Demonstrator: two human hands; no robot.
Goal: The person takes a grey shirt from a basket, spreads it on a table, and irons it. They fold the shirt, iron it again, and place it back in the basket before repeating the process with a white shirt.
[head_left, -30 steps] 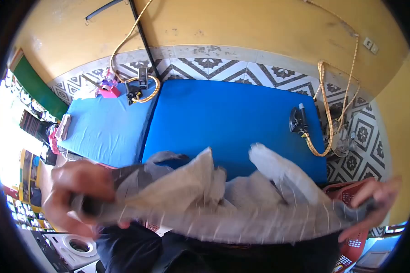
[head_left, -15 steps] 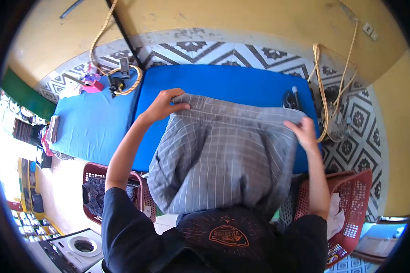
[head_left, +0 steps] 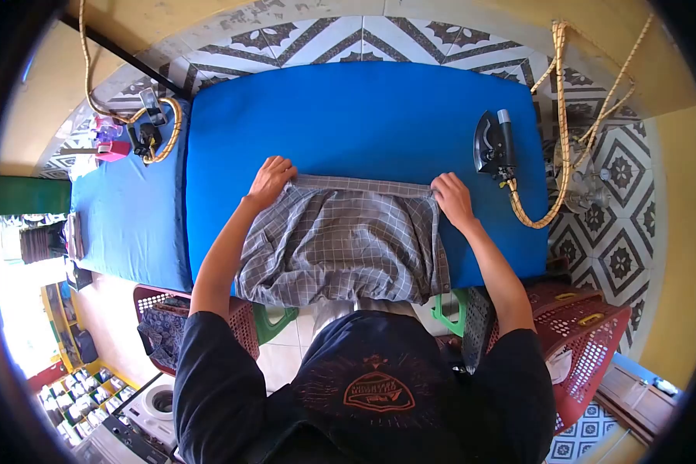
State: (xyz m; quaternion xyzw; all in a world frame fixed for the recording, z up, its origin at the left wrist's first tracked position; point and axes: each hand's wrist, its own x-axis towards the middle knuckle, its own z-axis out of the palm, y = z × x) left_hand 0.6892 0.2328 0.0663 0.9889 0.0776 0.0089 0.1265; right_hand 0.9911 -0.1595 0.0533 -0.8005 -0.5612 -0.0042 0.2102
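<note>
A grey shirt with a pale check (head_left: 348,232) lies on the blue padded table (head_left: 332,116), its lower part rumpled and hanging over the near edge. A narrow folded band runs straight along its far edge. At the left end of that band, my left hand (head_left: 272,181) is closed on the cloth. My right hand (head_left: 452,199) pinches the band's other end. To the right of the shirt, an iron (head_left: 490,147) rests on the blue cover, apart from both hands, with a yellow-wrapped cord (head_left: 527,220) leading from it.
A second blue table (head_left: 127,224) adjoins on the left, bearing another corded appliance (head_left: 145,142) and a pink box (head_left: 113,151). Red baskets stand below, one at left (head_left: 243,325) and one at right (head_left: 588,363). Green stool legs (head_left: 274,323) show under the table.
The shirt has come down from being held up in the air to lying on the table, its band straightened. My hands have lowered with it and moved closer together. The iron is now fully visible.
</note>
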